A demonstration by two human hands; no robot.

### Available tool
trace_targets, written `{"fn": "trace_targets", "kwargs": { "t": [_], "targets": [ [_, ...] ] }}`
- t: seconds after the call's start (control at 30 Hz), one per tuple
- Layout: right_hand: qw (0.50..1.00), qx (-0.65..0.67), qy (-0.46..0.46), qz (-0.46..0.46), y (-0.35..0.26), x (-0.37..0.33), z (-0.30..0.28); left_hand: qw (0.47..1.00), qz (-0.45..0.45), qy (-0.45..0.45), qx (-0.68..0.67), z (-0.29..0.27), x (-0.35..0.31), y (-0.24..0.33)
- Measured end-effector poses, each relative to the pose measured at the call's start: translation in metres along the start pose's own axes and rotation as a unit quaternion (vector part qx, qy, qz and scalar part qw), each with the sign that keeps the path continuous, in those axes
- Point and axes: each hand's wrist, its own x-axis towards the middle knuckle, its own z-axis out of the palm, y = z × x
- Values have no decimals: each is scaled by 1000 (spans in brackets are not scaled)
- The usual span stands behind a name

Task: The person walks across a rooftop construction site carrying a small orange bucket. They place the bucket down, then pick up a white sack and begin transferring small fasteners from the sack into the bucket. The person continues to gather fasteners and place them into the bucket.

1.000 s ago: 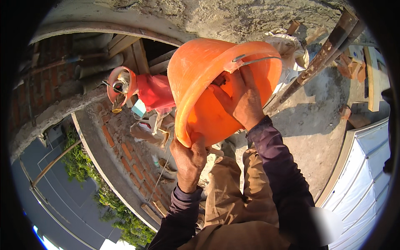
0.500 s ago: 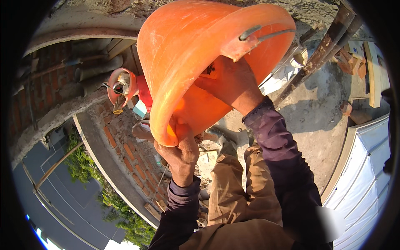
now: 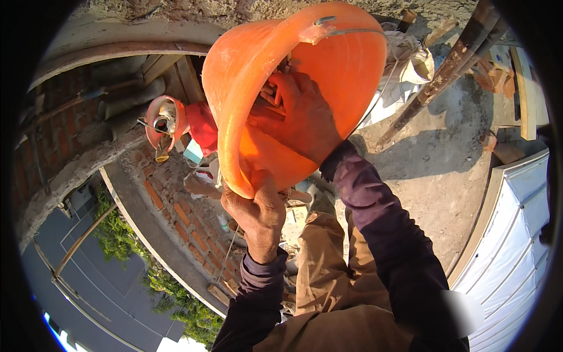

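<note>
A large orange plastic bucket (image 3: 237, 64) is tipped toward me, its mouth facing me. My left hand (image 3: 258, 208) is closed on the lower rim, the thumb inside the bucket and the fingers outside. My right hand (image 3: 308, 120) reaches into the mouth, its fingers spread toward a heap of small brownish pieces (image 3: 268, 97) deep inside; their kind I cannot make out. Part of these fingers is in shadow against the heap. A thin metal handle (image 3: 355, 31) is hooked through the upper rim.
Left of the bucket are a smaller orange pail (image 3: 157, 120) and red cloth (image 3: 202, 129). A brick ledge (image 3: 182, 226) runs below them. A rusty pole (image 3: 434, 88) slants at right, near a white sack (image 3: 417, 66). White corrugated sheeting (image 3: 510, 240) borders the concrete floor.
The bucket has shifted slightly left and its mouth has turned more toward me, showing the pieces inside. My right hand has moved a little left and down, with its fingers now more visible.
</note>
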Motion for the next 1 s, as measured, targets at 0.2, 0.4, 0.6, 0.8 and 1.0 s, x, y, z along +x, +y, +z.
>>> {"fn": "trace_targets", "kwargs": {
  "t": [0.2,0.4,0.6,0.8,1.0],
  "targets": [
    [1000,7,-14,15,5,-10,16,1000,13,5,15,5,-2,-8],
    [979,143,-74,128,18,-11,18,997,-6,-43,70,12,-6,-20],
    [939,195,-201,203,29,-17,11,998,-18,-37,55,29,-15,-24],
    [861,319,-293,266,50,-24,6,991,-92,-78,54,29,-19,-28],
    [710,528,-294,361,73,-39,-1,981,-187,-51,-7,37,-20,-68]
  ]
}}
